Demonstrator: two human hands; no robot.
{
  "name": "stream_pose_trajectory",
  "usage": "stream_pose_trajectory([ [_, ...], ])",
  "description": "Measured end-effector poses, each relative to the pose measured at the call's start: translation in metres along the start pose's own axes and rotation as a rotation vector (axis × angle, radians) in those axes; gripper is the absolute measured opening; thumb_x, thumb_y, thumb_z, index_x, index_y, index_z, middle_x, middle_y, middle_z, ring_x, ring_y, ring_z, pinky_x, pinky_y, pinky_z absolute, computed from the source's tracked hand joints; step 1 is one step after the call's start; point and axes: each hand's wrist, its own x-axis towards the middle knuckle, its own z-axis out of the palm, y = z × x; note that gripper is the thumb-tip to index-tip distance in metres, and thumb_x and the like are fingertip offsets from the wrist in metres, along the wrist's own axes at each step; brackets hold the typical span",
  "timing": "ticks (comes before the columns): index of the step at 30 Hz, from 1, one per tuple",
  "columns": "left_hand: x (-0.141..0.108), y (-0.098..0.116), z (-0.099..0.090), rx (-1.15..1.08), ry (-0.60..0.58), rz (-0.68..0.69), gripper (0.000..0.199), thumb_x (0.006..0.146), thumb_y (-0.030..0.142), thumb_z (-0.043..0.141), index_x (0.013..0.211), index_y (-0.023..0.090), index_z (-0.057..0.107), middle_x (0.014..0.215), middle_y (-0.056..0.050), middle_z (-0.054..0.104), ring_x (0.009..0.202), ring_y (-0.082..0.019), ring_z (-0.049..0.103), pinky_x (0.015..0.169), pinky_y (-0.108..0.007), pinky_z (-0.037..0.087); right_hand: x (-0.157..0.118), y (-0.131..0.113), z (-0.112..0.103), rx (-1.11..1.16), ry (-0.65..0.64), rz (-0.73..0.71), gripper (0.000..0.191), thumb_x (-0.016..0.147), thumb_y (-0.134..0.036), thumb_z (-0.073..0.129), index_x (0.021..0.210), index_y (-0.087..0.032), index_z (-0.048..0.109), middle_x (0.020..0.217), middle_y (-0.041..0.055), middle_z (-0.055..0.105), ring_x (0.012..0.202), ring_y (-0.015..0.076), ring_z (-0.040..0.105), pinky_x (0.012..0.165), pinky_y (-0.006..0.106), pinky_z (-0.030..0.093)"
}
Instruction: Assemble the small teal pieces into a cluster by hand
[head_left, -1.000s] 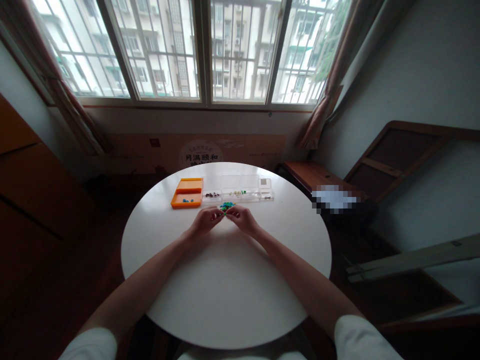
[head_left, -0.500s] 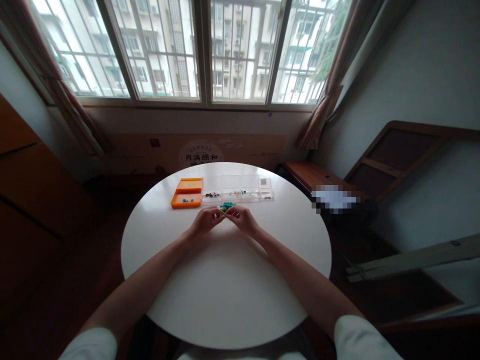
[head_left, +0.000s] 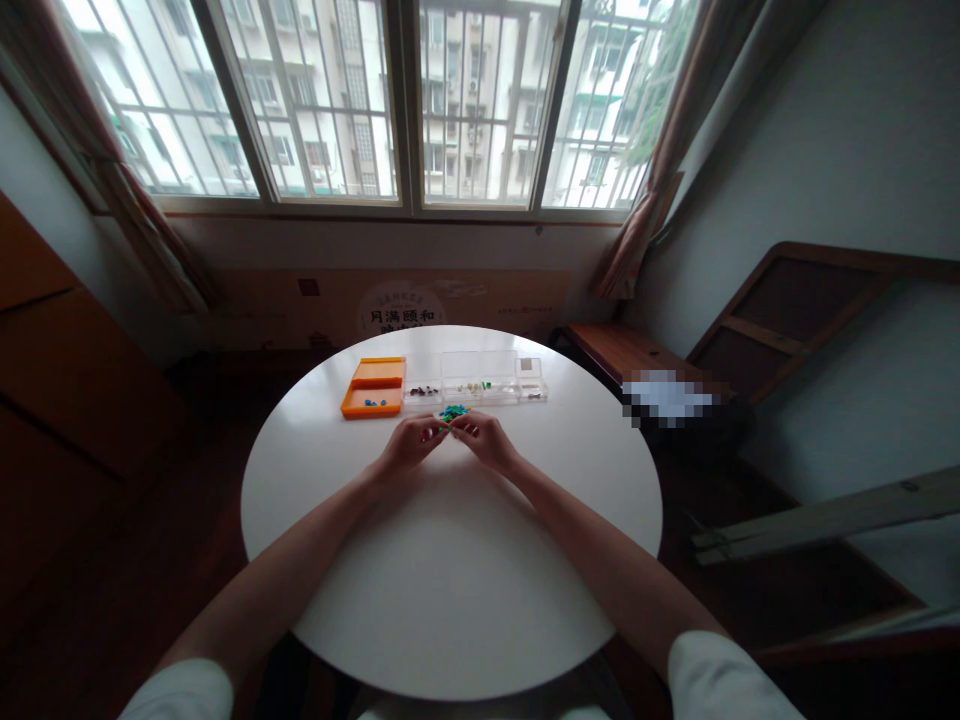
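Toward the far edge of the round white table [head_left: 450,580], my left hand [head_left: 411,440] and right hand [head_left: 481,438] pinch, fingertips together, a tiny green piece [head_left: 450,428], probably light, stiff and easily dropped, best gripped by its ends.

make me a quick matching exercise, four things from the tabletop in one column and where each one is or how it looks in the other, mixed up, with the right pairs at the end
1. held piece
2. orange box
3. dark pieces
4. pile

A. in a clear box
B. on the table, just beyond the fingertips
C. green, between the left hand and right hand
D. open, with blue pieces inside

Pairs: 1-C, 2-D, 3-A, 4-B
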Motion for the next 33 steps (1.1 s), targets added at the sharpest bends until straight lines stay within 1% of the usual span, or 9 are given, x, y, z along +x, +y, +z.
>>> stream_pose_trajectory([
  [11,-0.0004,0.0003,-0.0004,0.011,0.012,-0.015,0.015,0.08,0.026,0.059,0.086,0.018,0.07,0.065,0.0,0.061,0.052,-0.007,0.049,0.051,-0.017,0.037,-0.0007,-0.0024,0.0007,0.005,0.006,-0.012,0.014,0.078,-0.025,0.06,0.082,-0.015,0.069,0.073,0.0049,0.067,0.062,0.013,0.057,0.059,0.024,0.044],
  [17,-0.0004,-0.0008,-0.001,0.033,0.011,-0.04,0.014,0.079,0.028,0.06,0.079,0.017,0.069,0.064,0.001,0.061,0.052,-0.007,0.048,0.051,-0.017,0.037,-0.0002,-0.0019,0.0008,0.025,0.008,-0.006,0.013,0.077,-0.023,0.06,0.081,-0.014,0.069,0.072,0.0049,0.066,0.063,0.0133,0.058,0.059,0.023,0.044],
  [23,0.0,0.0024,-0.0022,0.015,0.008,-0.013,0.015,0.08,0.027,0.059,0.08,0.016,0.069,0.065,0.0,0.059,0.054,-0.007,0.049,0.051,-0.017,0.037,-0.0004,-0.0019,0.0005,0.011,0.012,0.003,0.012,0.077,-0.024,0.061,0.08,-0.015,0.068,0.072,0.0048,0.066,0.063,0.0134,0.058,0.059,0.024,0.044],
  [33,-0.0002,0.0014,-0.002,0.009,-0.015,0.017,0.017,0.081,0.029,0.058,0.083,0.017,0.07,0.064,0.0,0.057,0.053,-0.007,0.048,0.051,-0.017,0.037,-0.0006,-0.0041,-0.0001,0.017,-0.002,-0.016,0.013,0.078,-0.024,0.061,0.083,-0.016,0.069,0.075,0.0053,0.067,0.064,0.0137,0.058,0.06,0.025,0.045],
])
